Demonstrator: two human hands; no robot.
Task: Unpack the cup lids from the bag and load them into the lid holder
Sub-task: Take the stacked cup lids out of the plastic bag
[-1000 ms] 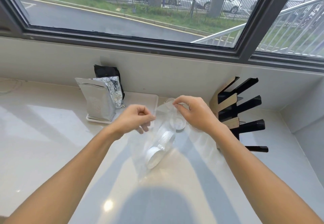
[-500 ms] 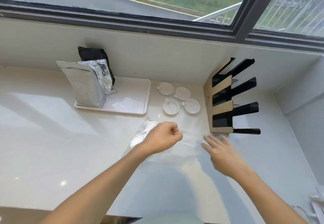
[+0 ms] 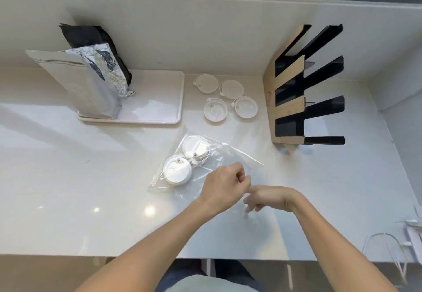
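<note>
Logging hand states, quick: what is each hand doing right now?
Left hand: closed, pinching the clear plastic bag.
Right hand: fingers curled down at the bag; grip cannot be told.

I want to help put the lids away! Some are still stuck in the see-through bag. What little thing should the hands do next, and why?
Probably tip the clear bag, which the left hand pinches at its near end, so the two white lids inside slide out. Four lids already lie loose beside the lid holder, whose visible slots look empty.

Right hand's [image 3: 269, 198] fingers [image 3: 250, 207] motion-blurred, grip on the clear bag [image 3: 228, 154] unreadable; far-right cables [image 3: 411, 230] cropped.
</note>
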